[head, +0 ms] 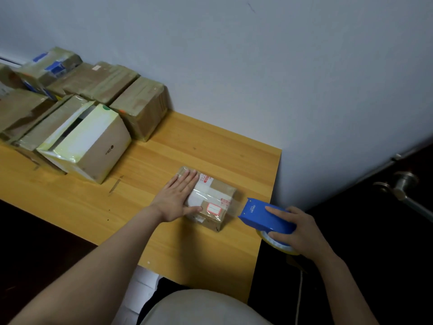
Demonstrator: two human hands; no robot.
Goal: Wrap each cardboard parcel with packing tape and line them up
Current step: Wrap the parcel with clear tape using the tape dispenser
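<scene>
Evidently light and stiff, the small cardboard parcel (209, 199) at lower centre sits under the flat, open left hand (179, 197) pressing its top. The right hand (296, 231) grips the blue tape dispenser (264, 218), clear tape stretched taut to the parcel's slick side; hold it by pressing down so it won't skid on the desk (164, 160).

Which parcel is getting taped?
The small parcel alone near the table's right edge: left hand flat on it, tape stretching to the blue dispenser in the right hand. Other parcels sit grouped left.
</scene>
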